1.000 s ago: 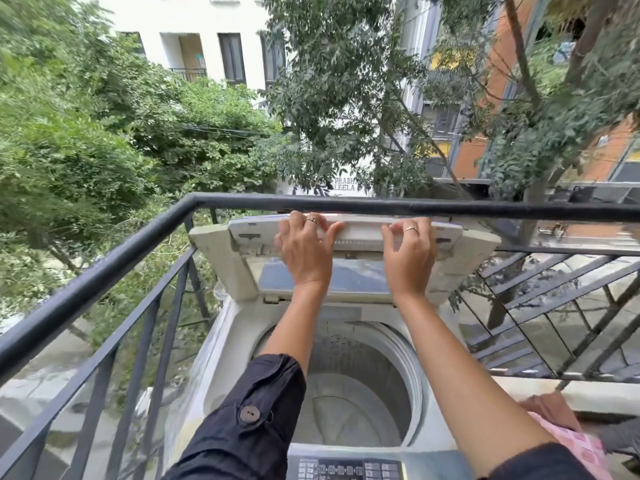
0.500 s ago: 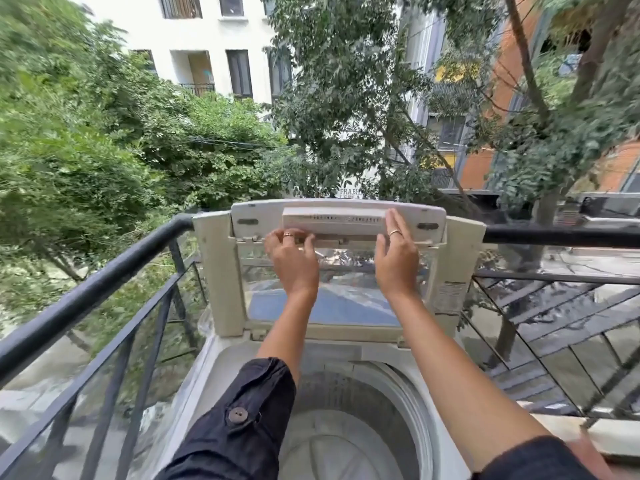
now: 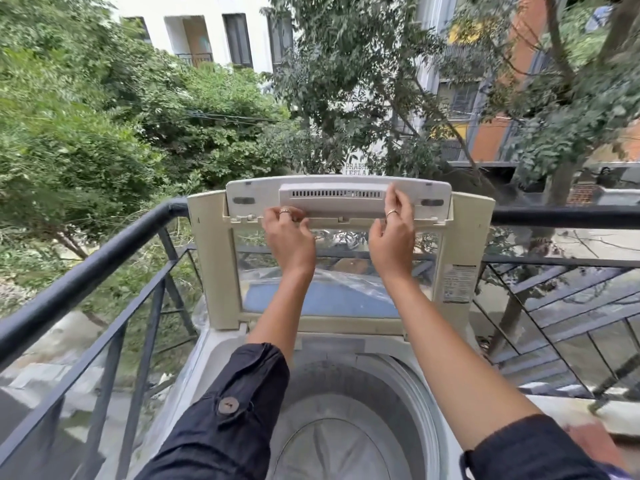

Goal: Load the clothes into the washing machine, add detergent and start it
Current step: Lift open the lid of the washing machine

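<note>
A white top-loading washing machine [image 3: 214,348] stands on a balcony in front of me. Its cream lid [image 3: 207,265] with a clear window is raised nearly upright against the railing. My left hand [image 3: 287,237] and my right hand [image 3: 393,233] both grip the lid's upper handle panel [image 3: 339,197], fingers curled over its lower edge. Below, the drum [image 3: 332,434] is open and holds no clothes that I can see. No detergent is in view.
A black metal railing [image 3: 86,275] runs along the left and behind the lid [image 3: 568,216]. Pinkish cloth [image 3: 588,441] shows at the lower right edge. Trees and buildings lie beyond the balcony.
The lid has swung up from half-folded to nearly upright, with both hands staying on its top panel. The view has tilted so the control panel has dropped out of sight.
</note>
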`<state>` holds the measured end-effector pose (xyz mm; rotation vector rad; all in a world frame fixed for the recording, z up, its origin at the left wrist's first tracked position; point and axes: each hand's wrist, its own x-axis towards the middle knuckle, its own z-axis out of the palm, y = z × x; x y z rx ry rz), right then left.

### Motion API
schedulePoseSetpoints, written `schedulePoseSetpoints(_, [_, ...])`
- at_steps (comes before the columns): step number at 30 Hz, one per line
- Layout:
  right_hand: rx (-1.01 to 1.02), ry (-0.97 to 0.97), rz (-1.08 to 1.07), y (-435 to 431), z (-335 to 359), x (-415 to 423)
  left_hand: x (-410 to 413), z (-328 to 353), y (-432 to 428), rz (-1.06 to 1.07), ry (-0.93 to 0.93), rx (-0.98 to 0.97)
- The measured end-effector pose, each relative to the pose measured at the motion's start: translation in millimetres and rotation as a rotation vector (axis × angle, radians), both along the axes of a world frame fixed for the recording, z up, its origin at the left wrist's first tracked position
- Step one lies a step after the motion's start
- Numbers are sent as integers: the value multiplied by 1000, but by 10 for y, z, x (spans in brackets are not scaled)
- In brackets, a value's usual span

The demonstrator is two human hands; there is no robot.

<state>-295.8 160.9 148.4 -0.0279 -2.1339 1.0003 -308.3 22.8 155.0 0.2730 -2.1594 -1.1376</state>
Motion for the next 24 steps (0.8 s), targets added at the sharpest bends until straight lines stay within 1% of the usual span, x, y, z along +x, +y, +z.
schedulePoseSetpoints(2, [2, 14, -1, -21, -2, 29, 45, -8, 9, 62, -27, -19])
schedulePoseSetpoints(5, [28, -31, 15, 7, 57, 115, 148, 1, 16, 116, -80, -14])
schedulePoseSetpoints(7, [40, -72, 25, 32, 69, 179, 184, -13, 4, 78, -86, 33])
schedulePoseSetpoints(10, [0, -133, 38, 31, 92, 309, 306, 17, 4, 35, -79, 156])
schedulePoseSetpoints(15, [-31, -181, 80, 51, 141, 461, 531, 32, 95, 21, -88, 318])
schedulePoseSetpoints(21, [-20, -335, 163, 56, 196, 682, 730, -34, 146, -69, -129, 343])
schedulePoseSetpoints(24, [-9, -371, 138, 68, 189, 799, 848, -68, 186, -104, -138, 338])
